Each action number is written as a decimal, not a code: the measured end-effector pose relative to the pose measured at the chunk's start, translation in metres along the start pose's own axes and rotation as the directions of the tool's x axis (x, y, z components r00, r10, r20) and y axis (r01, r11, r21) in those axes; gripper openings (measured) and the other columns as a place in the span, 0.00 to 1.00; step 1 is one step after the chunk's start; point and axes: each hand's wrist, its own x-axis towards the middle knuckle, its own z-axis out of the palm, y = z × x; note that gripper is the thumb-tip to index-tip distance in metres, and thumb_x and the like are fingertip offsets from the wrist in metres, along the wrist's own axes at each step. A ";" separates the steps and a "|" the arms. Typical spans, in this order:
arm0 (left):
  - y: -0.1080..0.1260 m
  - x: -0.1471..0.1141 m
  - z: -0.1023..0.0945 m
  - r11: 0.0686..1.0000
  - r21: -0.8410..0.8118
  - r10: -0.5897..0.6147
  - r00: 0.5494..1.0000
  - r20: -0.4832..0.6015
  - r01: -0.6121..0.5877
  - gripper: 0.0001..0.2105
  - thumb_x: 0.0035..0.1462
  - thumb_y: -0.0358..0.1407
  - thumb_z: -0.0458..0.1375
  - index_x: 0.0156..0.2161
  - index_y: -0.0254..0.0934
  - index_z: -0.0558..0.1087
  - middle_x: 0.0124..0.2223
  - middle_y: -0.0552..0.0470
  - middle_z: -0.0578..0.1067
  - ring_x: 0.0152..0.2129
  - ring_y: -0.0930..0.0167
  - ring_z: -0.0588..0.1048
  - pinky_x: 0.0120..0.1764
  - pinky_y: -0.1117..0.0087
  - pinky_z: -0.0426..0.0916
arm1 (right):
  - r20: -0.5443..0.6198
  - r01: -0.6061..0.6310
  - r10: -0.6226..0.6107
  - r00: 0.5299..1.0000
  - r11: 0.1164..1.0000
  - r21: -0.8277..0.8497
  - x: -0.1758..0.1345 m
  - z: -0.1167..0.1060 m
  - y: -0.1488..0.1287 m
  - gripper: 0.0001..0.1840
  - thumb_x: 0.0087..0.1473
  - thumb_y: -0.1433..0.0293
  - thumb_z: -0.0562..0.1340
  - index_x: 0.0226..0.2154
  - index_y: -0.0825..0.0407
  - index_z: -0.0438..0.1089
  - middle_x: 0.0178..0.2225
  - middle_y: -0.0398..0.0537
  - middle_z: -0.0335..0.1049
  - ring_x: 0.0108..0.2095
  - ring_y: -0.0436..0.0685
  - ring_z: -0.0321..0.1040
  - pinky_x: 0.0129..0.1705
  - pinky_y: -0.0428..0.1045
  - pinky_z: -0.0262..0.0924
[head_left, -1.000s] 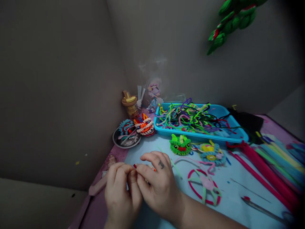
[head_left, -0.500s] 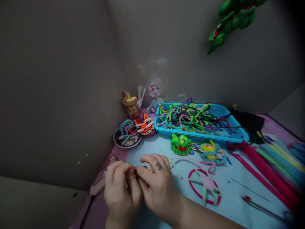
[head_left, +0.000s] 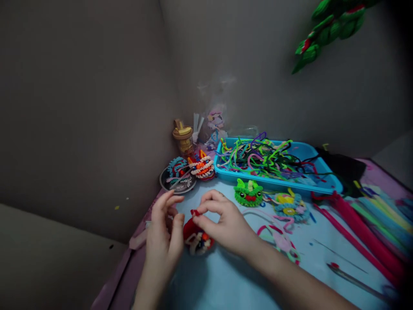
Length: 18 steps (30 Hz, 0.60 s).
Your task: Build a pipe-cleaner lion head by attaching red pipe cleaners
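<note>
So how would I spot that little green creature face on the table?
Start at the blue tray full of tangled pipe cleaners at the back of the table. Just in front of its left end sits the green creature face. Unlike the blue and yellow flower to its right, it is bright green, with dark eyes, a red mouth and a small pale horn.

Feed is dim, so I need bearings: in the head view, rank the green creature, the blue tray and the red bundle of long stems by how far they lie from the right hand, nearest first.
1. green creature: just beyond the right hand, slightly to its right.
2. blue tray: behind the creature, toward the wall.
3. red bundle of long stems: far right of the table.
</note>
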 end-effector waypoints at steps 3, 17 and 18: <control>-0.005 -0.006 0.010 0.984 -0.100 -0.135 0.984 0.119 0.147 0.19 0.57 0.30 0.55 0.54 0.40 0.61 0.42 0.48 0.77 0.34 0.70 0.75 0.36 0.69 0.69 | 0.035 -0.075 0.074 0.997 0.996 0.040 0.004 -0.008 0.000 0.04 0.47 0.74 0.65 0.23 0.52 0.74 0.32 0.44 0.65 0.36 0.53 0.66 0.42 0.50 0.60; -0.003 -0.006 0.026 0.933 -0.266 -0.239 0.970 0.051 0.244 0.17 0.51 0.33 0.62 0.46 0.39 0.67 0.33 0.53 0.76 0.26 0.73 0.73 0.31 0.73 0.68 | 0.059 -0.116 0.110 0.992 0.986 0.119 0.013 -0.015 -0.005 0.04 0.45 0.78 0.66 0.25 0.54 0.75 0.32 0.42 0.64 0.35 0.49 0.66 0.41 0.46 0.59; -0.004 -0.006 0.025 0.930 -0.282 -0.236 0.971 0.035 0.236 0.16 0.51 0.32 0.62 0.46 0.39 0.67 0.33 0.54 0.76 0.26 0.73 0.73 0.31 0.73 0.68 | 0.063 -0.112 0.105 0.992 0.986 0.126 0.014 -0.015 -0.005 0.03 0.46 0.78 0.67 0.25 0.54 0.75 0.32 0.42 0.64 0.35 0.49 0.66 0.42 0.47 0.59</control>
